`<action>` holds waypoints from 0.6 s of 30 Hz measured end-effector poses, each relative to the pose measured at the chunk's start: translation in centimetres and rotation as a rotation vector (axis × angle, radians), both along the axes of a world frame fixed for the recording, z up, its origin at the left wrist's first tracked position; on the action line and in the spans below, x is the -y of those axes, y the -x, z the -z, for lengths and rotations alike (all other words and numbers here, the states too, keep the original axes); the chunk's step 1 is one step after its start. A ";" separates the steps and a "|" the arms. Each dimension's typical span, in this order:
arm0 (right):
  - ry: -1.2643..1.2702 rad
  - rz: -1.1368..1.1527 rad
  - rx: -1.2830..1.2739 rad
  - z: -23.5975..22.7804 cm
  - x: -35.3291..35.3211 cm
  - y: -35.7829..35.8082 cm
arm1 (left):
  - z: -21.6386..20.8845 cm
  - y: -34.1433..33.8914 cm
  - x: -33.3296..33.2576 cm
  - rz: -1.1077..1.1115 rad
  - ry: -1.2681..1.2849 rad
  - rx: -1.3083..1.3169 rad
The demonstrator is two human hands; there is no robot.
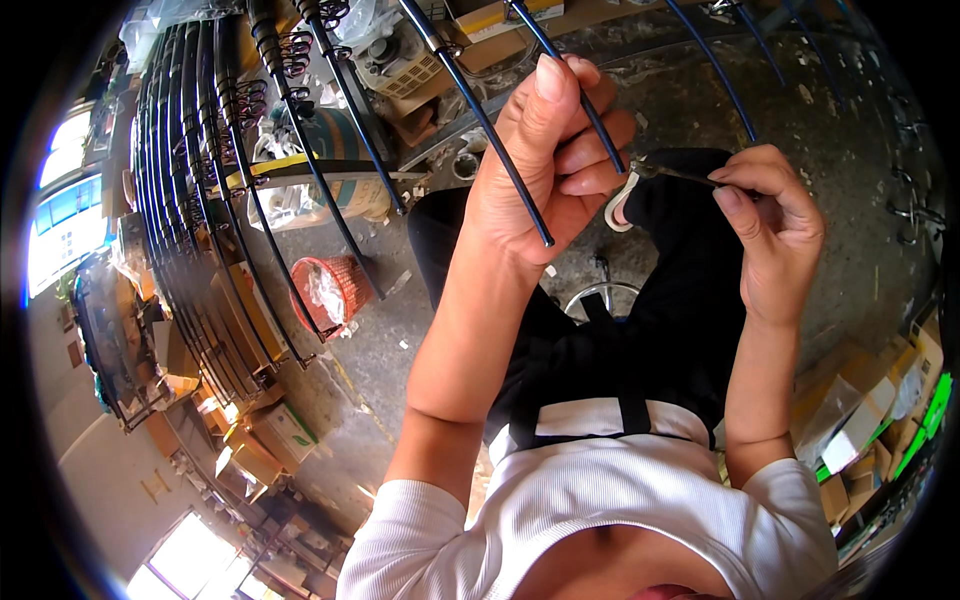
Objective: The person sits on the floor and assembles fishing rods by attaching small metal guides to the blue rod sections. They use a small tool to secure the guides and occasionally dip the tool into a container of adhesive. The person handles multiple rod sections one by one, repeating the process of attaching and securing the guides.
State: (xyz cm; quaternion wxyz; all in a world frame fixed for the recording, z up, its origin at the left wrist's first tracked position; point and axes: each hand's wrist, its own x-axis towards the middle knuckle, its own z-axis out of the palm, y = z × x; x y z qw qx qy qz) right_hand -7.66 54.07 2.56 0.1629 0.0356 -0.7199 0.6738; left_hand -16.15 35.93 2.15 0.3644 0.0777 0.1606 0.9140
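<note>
Clock positions are being read from the middle of the head view, 12 at the top. The person's left hand (537, 150) is standing near 12:30, its grip clamping on a blue rod (600, 128), fingers curling around it and thumb pressing along its side. This rod is slanting in from 12 o'clock, its lower end pointing toward 5 and sitting just beside the curled fingers. A second rod (478, 115) is crossing in front of the same palm, also sloping toward 5; whether the hand is touching it, I cannot tell. The right hand (775, 215) is working between 2 and 3 o'clock, thumb and forefinger coming together on a thin stick (690, 177), which is pointing toward 9, its far end lying near the held rod's end; contact there is not showing clearly. More dark rods (185, 150) are hanging in a close row around 10 o'clock, and another blue rod (712, 70) is slanting down at 1:30. A red basket (352, 290) is standing on the floor (830, 290) at 9, holding clear plastic. Cardboard boxes (265, 445) are piling up at 8. Black trousers (640, 360) are showing below the hands, around 4.
</note>
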 end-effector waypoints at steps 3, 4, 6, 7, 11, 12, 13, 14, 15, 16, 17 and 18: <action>0.005 -0.007 0.017 -0.2 0.2 0.0 | 0.0 0.0 0.1 0.006 -0.001 0.004; 0.009 -0.009 0.027 -0.3 0.2 0.0 | 0.0 0.0 0.1 0.005 0.004 0.000; -0.015 -0.010 0.021 -0.3 0.1 0.0 | 0.0 0.0 0.1 0.003 0.013 -0.009; -0.025 -0.012 0.017 -0.2 0.2 0.0 | 0.0 0.0 0.2 0.005 0.023 -0.018; -0.011 -0.001 -0.002 0.0 0.2 0.0 | -0.2 -0.2 0.1 -0.031 0.020 0.010; -0.015 0.005 -0.005 0.2 0.0 0.0 | -0.2 -0.2 0.0 -0.049 0.008 0.032; -0.017 0.009 -0.008 0.4 -0.1 0.0 | -0.2 -0.2 0.0 -0.048 0.006 0.030; -0.013 0.011 -0.003 0.4 -0.1 -0.1 | -0.2 -0.2 0.0 -0.047 0.003 0.027; -0.009 0.013 0.002 0.4 -0.1 -0.1 | -0.2 -0.2 -0.1 -0.045 0.000 0.025; -0.003 0.014 0.007 0.3 0.0 -0.1 | -0.3 -0.2 0.0 -0.049 0.002 0.032; 0.004 0.010 0.012 0.2 0.0 -0.1 | -0.4 -0.3 0.0 -0.052 0.003 0.039; 0.012 0.006 0.016 0.2 0.1 -0.1 | -0.5 -0.3 0.0 -0.056 0.005 0.046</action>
